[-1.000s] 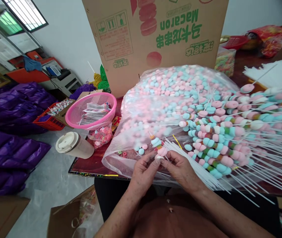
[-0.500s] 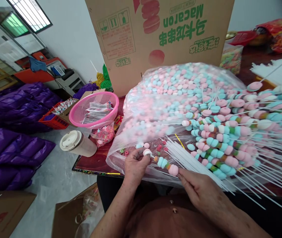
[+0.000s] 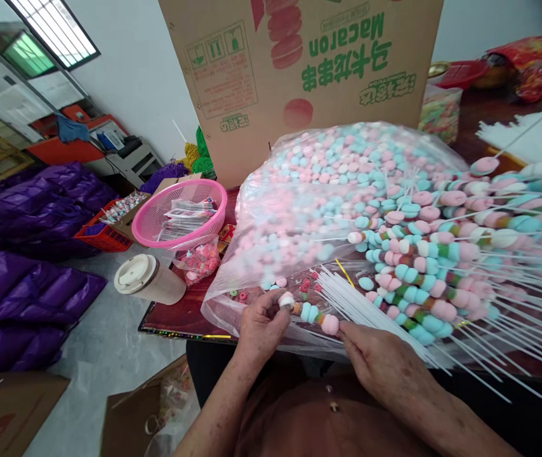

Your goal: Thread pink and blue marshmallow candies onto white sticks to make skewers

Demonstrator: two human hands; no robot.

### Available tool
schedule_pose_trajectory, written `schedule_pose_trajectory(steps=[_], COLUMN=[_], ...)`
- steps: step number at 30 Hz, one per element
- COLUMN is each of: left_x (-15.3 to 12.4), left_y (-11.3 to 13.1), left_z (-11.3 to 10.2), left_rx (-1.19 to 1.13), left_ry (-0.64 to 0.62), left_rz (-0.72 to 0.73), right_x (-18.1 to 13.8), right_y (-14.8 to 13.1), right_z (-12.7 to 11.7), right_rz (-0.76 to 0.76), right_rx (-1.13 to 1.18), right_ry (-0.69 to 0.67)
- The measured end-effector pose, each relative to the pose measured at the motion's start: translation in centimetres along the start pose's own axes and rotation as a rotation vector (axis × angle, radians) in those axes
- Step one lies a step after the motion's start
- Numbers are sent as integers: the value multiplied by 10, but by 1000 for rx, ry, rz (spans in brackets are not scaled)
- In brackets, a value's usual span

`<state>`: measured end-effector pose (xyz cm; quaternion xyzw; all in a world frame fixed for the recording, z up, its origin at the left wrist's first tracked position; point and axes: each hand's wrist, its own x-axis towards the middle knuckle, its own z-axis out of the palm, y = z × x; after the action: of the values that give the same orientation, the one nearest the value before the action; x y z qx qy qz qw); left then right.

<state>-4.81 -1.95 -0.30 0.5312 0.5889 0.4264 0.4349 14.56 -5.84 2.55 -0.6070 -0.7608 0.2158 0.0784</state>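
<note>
At the near edge of the dark surface, your left hand pinches the skewer at its tip and your right hand pinches its stick; it looks light with squashy sweets, so grip the stiff stick.

The left forearm and right forearm were bare and reached forward, converging low in the view. The left hand lay back up, its thumb and forefinger pinched together at the tips. The right hand sat just beside it, back up, its fingers curled into a closed pinch pointing left.
</note>
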Motion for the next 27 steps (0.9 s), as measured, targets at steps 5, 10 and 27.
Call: schedule_pose_trajectory(steps=[5,10,27], left_x=[-1,-6,13], left_y=[-2,1,33], left_z=[5,6,24], left_rx=[190,468,-918], left_ry=[94,126,-65], left_rz=[54,288,-422], right_x=[-3,-1,4], right_y=[-6,-13,-14], right_z=[-4,-1,17], right_rz=[-34,-7,-33], right_rx=[-49,-13,366], right_ry=[-87,-100,-14])
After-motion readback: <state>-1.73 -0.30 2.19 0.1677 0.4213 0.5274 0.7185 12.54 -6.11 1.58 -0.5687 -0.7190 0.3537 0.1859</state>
